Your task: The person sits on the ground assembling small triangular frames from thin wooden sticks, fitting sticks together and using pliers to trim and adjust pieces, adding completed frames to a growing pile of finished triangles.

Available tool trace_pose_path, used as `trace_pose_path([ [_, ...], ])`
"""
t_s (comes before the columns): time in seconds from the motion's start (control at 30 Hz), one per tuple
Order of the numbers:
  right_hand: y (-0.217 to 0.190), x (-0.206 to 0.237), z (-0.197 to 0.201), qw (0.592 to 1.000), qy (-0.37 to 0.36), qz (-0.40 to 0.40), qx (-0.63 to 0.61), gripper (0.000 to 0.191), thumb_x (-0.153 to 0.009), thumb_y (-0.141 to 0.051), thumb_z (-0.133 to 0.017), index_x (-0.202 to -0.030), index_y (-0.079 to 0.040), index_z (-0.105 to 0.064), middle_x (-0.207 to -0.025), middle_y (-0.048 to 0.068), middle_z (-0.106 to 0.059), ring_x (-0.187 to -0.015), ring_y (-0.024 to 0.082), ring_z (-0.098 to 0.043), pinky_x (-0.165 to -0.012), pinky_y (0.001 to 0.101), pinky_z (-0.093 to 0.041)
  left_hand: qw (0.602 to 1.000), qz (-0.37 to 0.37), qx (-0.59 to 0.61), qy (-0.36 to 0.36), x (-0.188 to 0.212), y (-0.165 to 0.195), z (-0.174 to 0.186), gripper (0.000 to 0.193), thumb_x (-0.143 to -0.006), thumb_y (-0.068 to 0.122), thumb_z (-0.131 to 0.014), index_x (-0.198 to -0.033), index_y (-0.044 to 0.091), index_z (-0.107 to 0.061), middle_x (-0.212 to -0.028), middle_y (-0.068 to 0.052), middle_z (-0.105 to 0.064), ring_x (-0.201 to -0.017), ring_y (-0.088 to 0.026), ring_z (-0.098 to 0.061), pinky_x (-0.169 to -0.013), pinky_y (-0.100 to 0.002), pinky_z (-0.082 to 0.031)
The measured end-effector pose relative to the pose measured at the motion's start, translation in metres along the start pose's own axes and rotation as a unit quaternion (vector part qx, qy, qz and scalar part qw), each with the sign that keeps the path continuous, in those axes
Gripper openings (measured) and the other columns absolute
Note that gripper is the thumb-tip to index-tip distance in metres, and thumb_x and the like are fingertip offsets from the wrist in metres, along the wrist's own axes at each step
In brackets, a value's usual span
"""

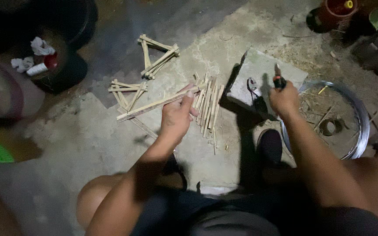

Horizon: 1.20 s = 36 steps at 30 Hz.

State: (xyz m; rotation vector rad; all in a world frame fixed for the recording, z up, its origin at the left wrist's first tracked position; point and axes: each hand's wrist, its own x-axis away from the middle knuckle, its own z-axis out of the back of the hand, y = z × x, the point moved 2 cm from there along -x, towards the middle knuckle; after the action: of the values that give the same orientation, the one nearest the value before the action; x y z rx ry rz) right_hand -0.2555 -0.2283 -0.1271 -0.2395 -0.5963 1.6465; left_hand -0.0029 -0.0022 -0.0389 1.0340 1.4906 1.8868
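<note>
The left hand (176, 114) is clamped on a long bamboo strip (154, 106), thumb and fingers pinching its near end so the strip runs out to the hand's left, low over the concrete floor (88, 144). Just to the right of that hand, touching its fingertips or nearly so, lies a loose pile of short bamboo sticks (207, 105), spread like a fan. The right hand (284, 99) is closed around a small tool with a red and black handle (278, 81), held upright; its working tip cannot be made out. Between the two hands sits a flat stone slab (259, 72), raised at its left edge, with a small dark object (255, 94) lying on its near side. Right of the right hand, close to the wrist, rests a coil of wire (359, 118) ringing some debris. Beyond the left hand, well apart, lie two tied stick frames (156, 54), (125, 89). The floor directly below the left hand is bare up to the person's knee (97, 196). Far left stands a dark tub (62, 65) holding crumpled white rags, and a red pot (335, 11) stands far beyond the right hand.
</note>
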Motion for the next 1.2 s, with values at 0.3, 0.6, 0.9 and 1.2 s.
trace_pose_path([
  [0.3, -0.011, 0.033, -0.006, 0.964, 0.060, 0.187, 0.180, 0.055, -0.092, -0.040, -0.075, -0.133, -0.006, -0.059, -0.123, 0.022, -0.064, -0.111, 0.043, -0.064, -0.095, 0.0562, -0.051, 0.996, 0.073, 0.027, -0.050, -0.008, -0.005, -0.008, 0.043, -0.101, 0.039, -0.058, -0.127, 0.008, -0.072, -0.076, -0.003, -0.068, -0.056, -0.008, -0.055, -0.051, -0.025, -0.046],
  [0.6, -0.027, 0.035, -0.021, 0.969, -0.106, 0.081, 0.205, 0.069, -0.079, -0.044, -0.081, -0.126, -0.001, -0.054, -0.121, 0.025, -0.061, -0.109, 0.045, -0.064, -0.088, 0.0549, -0.053, 0.992, 0.062, 0.087, -0.061, -0.038, 0.006, -0.021, 0.042, -0.101, 0.042, -0.060, -0.109, 0.005, -0.078, -0.063, 0.001, -0.056, -0.052, -0.008, -0.045, -0.047, -0.027, -0.037],
  [0.9, -0.067, 0.024, -0.042, 0.941, -0.153, 0.031, -0.299, 0.028, -0.094, -0.009, -0.059, -0.118, 0.006, -0.057, -0.097, 0.016, -0.062, -0.089, 0.031, -0.062, -0.076, 0.0419, -0.050, 0.997, -0.054, 0.055, -0.027, -0.050, 0.029, -0.010, 0.043, -0.102, 0.035, -0.058, -0.133, 0.008, -0.068, -0.078, 0.008, -0.062, -0.057, -0.006, -0.047, -0.053, -0.026, -0.045],
  [1.2, -0.181, 0.076, 0.063, 0.837, -0.355, 0.076, -0.410, 0.060, -0.079, 0.009, -0.043, -0.135, -0.010, -0.052, -0.086, 0.008, -0.064, -0.070, 0.025, -0.068, -0.065, 0.0365, -0.056, 0.990, -0.133, -0.041, -0.004, -0.062, 0.086, 0.018, 0.042, -0.104, 0.038, -0.057, -0.136, 0.015, -0.069, -0.087, 0.004, -0.067, -0.066, -0.007, -0.057, -0.065, -0.025, -0.052],
])
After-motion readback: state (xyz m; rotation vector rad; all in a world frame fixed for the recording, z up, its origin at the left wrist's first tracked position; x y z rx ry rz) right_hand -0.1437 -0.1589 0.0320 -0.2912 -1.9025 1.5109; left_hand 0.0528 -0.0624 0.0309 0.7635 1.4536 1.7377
